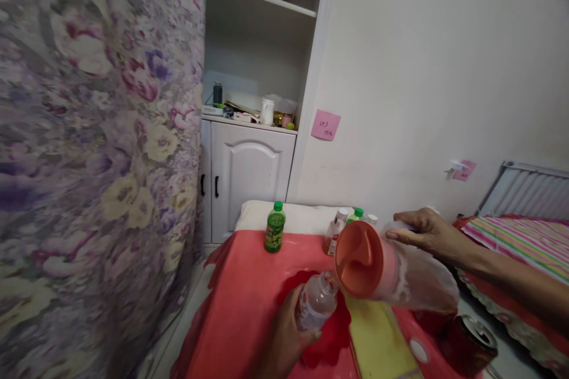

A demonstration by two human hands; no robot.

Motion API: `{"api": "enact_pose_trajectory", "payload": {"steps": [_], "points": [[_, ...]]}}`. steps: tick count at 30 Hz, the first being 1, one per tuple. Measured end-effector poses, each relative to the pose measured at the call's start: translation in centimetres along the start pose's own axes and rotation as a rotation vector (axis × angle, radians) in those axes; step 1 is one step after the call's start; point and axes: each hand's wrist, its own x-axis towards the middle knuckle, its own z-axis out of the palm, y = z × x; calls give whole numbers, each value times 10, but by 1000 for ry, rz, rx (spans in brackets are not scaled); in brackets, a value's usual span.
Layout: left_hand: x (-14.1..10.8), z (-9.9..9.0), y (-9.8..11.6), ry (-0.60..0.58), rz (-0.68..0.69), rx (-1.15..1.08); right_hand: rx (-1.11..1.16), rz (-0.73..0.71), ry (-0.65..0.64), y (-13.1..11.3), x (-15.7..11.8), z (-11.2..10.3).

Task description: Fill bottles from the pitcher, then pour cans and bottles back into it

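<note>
My left hand (284, 331) is wrapped round a clear plastic bottle (316, 302), its uncapped mouth tilted to the right. In my right hand (418, 231) is the handle of a clear pitcher (422, 278) with an orange lid (361, 259). The pitcher lies tipped far over, its lid close to the bottle's mouth; brownish liquid shows inside it. Whether liquid is flowing between them I cannot tell. Under the bottle is a red scalloped tray (331, 340). A yellow cloth or board (377, 337) lies below the pitcher.
A green-capped bottle (275, 228) stands at the table's back left. Several bottles, one white-capped (333, 232), stand behind the pitcher. An open dark red can (469, 343) is at the right front. A floral curtain (102, 160) hangs left; a bed (524, 249) is at right.
</note>
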Motion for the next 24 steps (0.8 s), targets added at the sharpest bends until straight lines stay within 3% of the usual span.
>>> {"api": "enact_pose_trajectory", "payload": {"steps": [17, 24], "points": [[5, -1, -11, -7, 33, -20, -43, -10, 17, 4, 2, -1], [3, 0, 0, 2, -6, 26, -51, -6, 15, 4, 2, 0]]}}
